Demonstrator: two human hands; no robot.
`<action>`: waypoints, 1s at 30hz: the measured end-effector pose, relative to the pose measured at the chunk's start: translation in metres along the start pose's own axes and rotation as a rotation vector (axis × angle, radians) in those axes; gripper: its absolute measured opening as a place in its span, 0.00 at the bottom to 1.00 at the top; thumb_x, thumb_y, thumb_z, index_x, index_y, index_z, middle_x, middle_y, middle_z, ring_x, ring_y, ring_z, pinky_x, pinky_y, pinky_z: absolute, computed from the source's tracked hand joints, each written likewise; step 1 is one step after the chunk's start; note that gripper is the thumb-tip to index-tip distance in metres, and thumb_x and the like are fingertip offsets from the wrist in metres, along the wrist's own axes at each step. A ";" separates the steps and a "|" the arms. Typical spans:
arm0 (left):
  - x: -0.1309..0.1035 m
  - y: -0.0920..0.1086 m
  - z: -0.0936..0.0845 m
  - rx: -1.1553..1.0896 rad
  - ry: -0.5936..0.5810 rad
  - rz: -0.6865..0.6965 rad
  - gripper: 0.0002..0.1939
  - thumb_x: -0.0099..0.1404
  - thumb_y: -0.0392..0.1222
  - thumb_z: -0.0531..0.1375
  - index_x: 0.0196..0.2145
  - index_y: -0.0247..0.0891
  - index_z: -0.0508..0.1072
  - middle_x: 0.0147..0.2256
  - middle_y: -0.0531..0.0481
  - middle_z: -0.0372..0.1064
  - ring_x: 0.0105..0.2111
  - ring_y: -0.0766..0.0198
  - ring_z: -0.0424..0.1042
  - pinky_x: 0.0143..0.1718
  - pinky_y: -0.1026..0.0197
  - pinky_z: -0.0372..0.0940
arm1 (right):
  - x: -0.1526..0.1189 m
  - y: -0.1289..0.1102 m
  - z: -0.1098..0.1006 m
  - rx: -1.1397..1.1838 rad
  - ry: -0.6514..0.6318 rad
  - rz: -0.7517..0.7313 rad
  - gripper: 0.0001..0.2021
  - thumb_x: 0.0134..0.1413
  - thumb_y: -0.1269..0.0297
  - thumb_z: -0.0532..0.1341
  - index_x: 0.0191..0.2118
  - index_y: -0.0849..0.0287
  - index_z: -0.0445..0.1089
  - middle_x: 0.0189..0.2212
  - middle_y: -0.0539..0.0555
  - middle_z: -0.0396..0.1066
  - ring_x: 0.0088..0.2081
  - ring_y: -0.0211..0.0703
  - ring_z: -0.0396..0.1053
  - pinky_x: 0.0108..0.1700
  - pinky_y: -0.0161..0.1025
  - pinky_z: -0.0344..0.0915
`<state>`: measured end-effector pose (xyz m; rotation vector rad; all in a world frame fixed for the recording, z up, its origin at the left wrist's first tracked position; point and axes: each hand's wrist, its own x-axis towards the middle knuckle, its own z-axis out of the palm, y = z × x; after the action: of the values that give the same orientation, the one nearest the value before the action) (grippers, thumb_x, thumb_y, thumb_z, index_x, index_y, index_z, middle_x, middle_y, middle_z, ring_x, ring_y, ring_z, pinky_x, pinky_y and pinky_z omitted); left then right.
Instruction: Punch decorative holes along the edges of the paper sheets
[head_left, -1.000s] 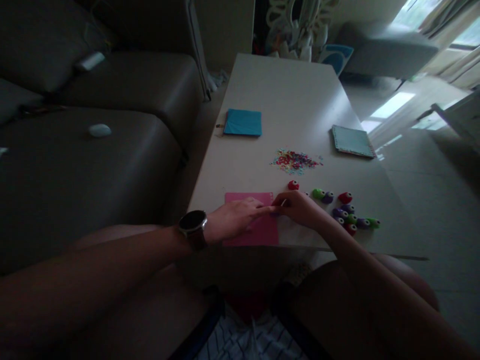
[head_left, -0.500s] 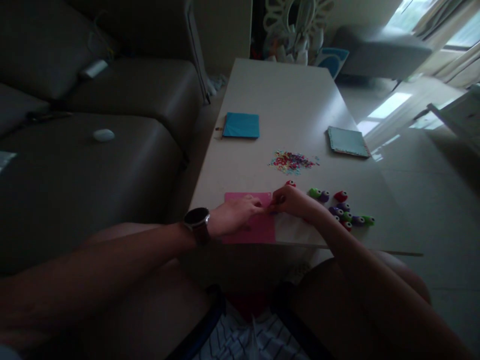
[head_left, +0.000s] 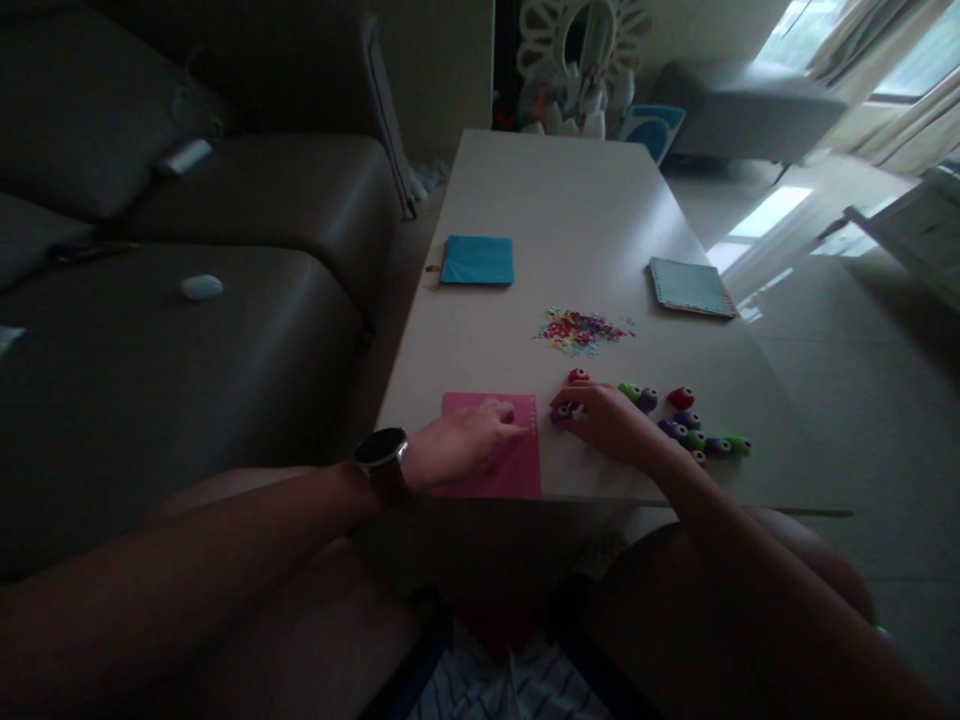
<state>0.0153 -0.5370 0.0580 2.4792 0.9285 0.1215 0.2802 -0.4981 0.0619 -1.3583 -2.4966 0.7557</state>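
Observation:
A pink sheet (head_left: pixel 517 475) lies flat at the table's near edge, with a column of small pale marks along its right side. My left hand (head_left: pixel 469 440), a watch on its wrist, rests on this sheet with the index finger stretched toward those marks; nothing shows in its grasp. Just right of the sheet, the fingers of my right hand (head_left: pixel 600 415) curl around a small purple rounded piece with eye-like dots (head_left: pixel 561 412), partly hidden by them. A similar red piece (head_left: pixel 578 375) sits just beyond that hand.
Several red, green and purple eye-dotted pieces (head_left: pixel 695 439) lie right of my right forearm. Farther in are a pile of colourful tiny bits (head_left: pixel 579 331), a blue booklet (head_left: pixel 478 260) and a grey-green booklet (head_left: pixel 690 287). A dark sofa (head_left: pixel 285 340) stands left of the table (head_left: pixel 555 200).
My right hand has moved off the sheet's right edge, a little to the right, exposing the marks and the purple piece. The left hand stays on the sheet, drawn slightly left.

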 end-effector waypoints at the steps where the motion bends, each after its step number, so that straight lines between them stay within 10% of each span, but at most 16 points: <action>1: 0.000 0.000 0.000 0.010 -0.005 -0.009 0.22 0.66 0.29 0.63 0.56 0.40 0.75 0.56 0.41 0.71 0.54 0.52 0.72 0.55 0.53 0.70 | 0.000 0.000 -0.002 -0.019 0.027 0.015 0.10 0.56 0.74 0.63 0.41 0.57 0.79 0.42 0.56 0.80 0.42 0.46 0.75 0.47 0.40 0.67; 9: 0.000 0.002 -0.002 0.056 -0.060 -0.037 0.22 0.64 0.35 0.70 0.55 0.38 0.75 0.58 0.38 0.67 0.56 0.50 0.69 0.56 0.52 0.69 | -0.009 0.012 -0.018 -0.219 0.041 0.208 0.15 0.55 0.72 0.62 0.47 0.59 0.80 0.42 0.61 0.80 0.42 0.50 0.76 0.46 0.41 0.67; 17: -0.001 0.002 0.000 0.057 -0.020 -0.025 0.21 0.65 0.35 0.68 0.55 0.40 0.75 0.57 0.40 0.68 0.56 0.50 0.70 0.56 0.50 0.69 | -0.006 0.012 -0.011 -0.227 0.137 -0.009 0.14 0.60 0.70 0.63 0.50 0.59 0.76 0.54 0.63 0.74 0.57 0.57 0.69 0.60 0.50 0.66; 24: 0.000 0.004 -0.002 0.074 -0.048 -0.036 0.23 0.64 0.33 0.68 0.57 0.38 0.74 0.58 0.38 0.68 0.56 0.49 0.69 0.56 0.50 0.69 | -0.006 0.019 -0.012 -0.235 0.151 0.063 0.12 0.61 0.70 0.59 0.45 0.57 0.78 0.45 0.62 0.78 0.53 0.57 0.71 0.57 0.53 0.67; 30: 0.000 0.002 0.001 0.086 -0.044 -0.026 0.22 0.65 0.35 0.68 0.56 0.39 0.74 0.56 0.39 0.68 0.55 0.50 0.69 0.55 0.51 0.69 | -0.006 0.004 -0.009 -0.024 -0.041 0.037 0.12 0.58 0.74 0.59 0.38 0.54 0.79 0.40 0.55 0.80 0.45 0.51 0.76 0.55 0.50 0.65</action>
<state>0.0162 -0.5386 0.0581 2.5368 0.9660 0.0182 0.2896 -0.4981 0.0679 -1.4151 -2.5261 0.7705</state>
